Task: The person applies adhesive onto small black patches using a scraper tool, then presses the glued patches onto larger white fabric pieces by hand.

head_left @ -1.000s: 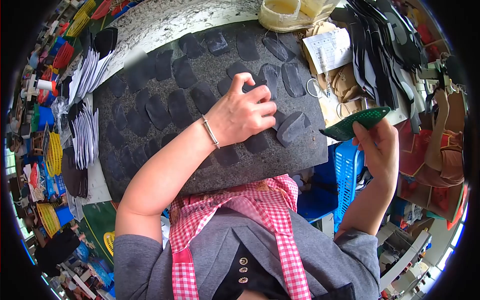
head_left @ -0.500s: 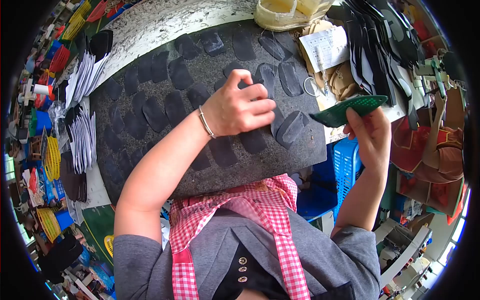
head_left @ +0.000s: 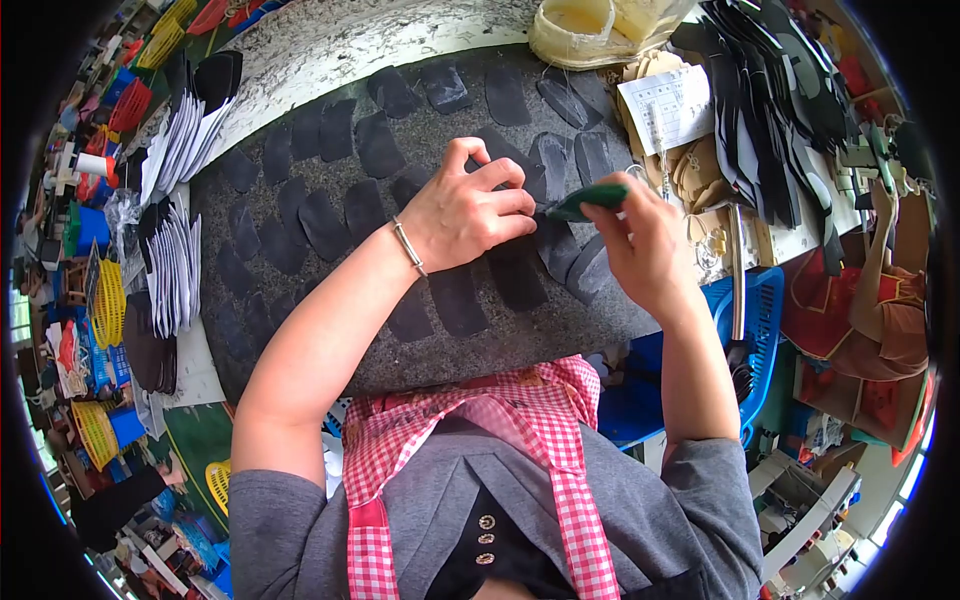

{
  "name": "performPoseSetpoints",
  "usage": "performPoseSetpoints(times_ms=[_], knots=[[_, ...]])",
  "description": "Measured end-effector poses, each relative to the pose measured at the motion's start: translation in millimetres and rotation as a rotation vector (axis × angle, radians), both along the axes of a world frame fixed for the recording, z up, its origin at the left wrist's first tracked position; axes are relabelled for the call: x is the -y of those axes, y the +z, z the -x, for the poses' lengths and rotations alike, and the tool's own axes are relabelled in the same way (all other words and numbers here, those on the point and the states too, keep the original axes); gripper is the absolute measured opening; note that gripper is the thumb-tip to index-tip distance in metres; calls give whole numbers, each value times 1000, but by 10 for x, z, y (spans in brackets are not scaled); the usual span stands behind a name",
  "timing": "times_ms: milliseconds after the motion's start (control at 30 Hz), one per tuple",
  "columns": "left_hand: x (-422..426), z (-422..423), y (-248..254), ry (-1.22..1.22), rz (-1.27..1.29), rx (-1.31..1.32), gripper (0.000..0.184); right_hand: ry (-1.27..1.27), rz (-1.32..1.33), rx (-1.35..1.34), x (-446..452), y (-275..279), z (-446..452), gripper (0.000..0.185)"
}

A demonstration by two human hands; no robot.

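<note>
My right hand (head_left: 648, 248) grips a green perforated piece (head_left: 590, 202), its tip close to the fingers of my left hand. My left hand (head_left: 474, 205), with a bracelet at the wrist, is curled over the dark stone-like board (head_left: 400, 360). Its fingers are bent at a black piece (head_left: 506, 152), and what lies between the fingertips is hidden. Several flat black pieces lie in rows on the board, among them one (head_left: 458, 300) below my left hand and one (head_left: 378, 145) above it.
A cloudy plastic container (head_left: 600, 35) stands at the back, beside a paper slip (head_left: 668, 105) on tan cut pieces. Black strips (head_left: 770, 110) are stacked at right, white-edged stacks (head_left: 172, 270) at left. A blue basket (head_left: 765, 330) sits below. Another person's arm (head_left: 878, 250) shows far right.
My right hand has moved left with the green piece, from beyond the board's right edge to beside my left hand. My left hand has barely shifted.
</note>
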State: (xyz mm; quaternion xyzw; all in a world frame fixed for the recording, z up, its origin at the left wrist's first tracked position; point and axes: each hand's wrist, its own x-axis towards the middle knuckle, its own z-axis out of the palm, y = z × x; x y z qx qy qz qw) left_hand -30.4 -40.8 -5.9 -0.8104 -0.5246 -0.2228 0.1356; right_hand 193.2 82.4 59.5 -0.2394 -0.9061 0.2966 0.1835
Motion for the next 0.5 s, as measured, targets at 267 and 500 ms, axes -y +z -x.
performPoseSetpoints(times_ms=[267,500], knots=[[-5,-46,18,15,21,20,10,255,167,75,-66,475,-212,8],[-21,-104,55,52,-19,75,9,-296,-82,-363,-997,389,539,20]])
